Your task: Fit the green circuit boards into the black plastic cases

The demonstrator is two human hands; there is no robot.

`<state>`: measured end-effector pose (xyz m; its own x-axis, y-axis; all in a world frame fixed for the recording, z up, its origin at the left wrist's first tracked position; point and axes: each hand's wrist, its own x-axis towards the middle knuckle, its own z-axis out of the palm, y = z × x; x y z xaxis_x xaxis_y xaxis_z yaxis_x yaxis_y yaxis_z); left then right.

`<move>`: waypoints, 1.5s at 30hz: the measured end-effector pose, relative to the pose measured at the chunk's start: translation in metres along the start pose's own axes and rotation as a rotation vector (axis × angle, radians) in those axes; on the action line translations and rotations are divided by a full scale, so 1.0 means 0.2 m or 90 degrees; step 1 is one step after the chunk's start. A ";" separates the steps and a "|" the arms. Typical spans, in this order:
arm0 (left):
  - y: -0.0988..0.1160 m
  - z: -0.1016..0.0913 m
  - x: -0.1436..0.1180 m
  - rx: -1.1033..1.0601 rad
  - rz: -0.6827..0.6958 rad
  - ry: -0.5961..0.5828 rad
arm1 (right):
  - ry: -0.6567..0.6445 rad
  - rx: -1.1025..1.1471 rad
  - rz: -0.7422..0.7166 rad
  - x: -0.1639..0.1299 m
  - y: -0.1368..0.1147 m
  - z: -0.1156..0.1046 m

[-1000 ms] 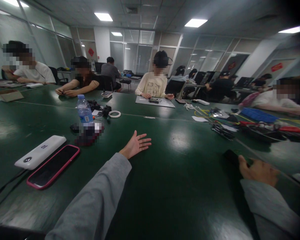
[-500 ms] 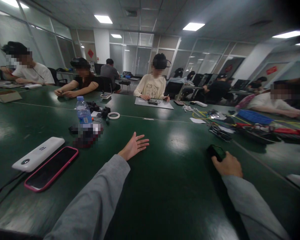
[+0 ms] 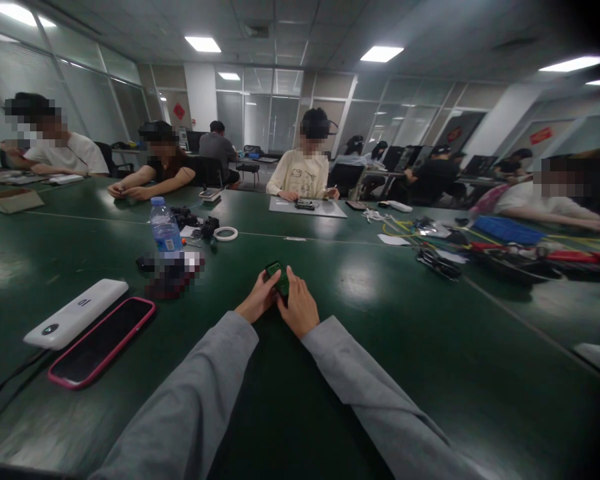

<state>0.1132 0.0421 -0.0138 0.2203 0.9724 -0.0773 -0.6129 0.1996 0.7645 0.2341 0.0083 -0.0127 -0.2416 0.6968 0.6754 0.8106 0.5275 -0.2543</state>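
Small dark-green device [image 3: 278,277], flat and glossy, in shared grip of left hand [image 3: 254,303] and right hand [image 3: 299,311].

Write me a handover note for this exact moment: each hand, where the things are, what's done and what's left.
Left hand: on the small green device, from its left.
Right hand: on the same device from the right; shared grip, at or just above the green table.
Nearby: pink-cased phone, white power bank, water bottle to the left.
Done: device held by both hands.
Left: nothing opened or changed on it yet.

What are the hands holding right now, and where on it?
A small green device, gripped between left hand and right hand by its near end and sides.
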 end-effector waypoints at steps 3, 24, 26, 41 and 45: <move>-0.01 0.01 0.00 -0.004 0.043 -0.006 | -0.031 0.029 -0.004 -0.01 -0.01 0.00; 0.03 0.05 -0.05 0.010 0.013 0.023 | 0.025 0.371 0.272 0.00 0.12 0.02; 0.03 0.05 -0.05 0.010 0.017 0.025 | -0.003 0.404 0.289 0.00 0.13 0.03; 0.02 0.03 -0.01 -0.024 0.018 0.004 | -0.031 0.402 0.250 -0.01 0.14 0.04; 0.01 0.05 -0.02 -0.053 -0.052 0.039 | 0.079 0.271 0.271 -0.01 0.13 0.01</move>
<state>0.1187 0.0383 -0.0065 0.2274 0.9573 -0.1785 -0.6557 0.2861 0.6987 0.2548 0.0224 -0.0222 0.1413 0.8401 0.5237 0.5322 0.3816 -0.7557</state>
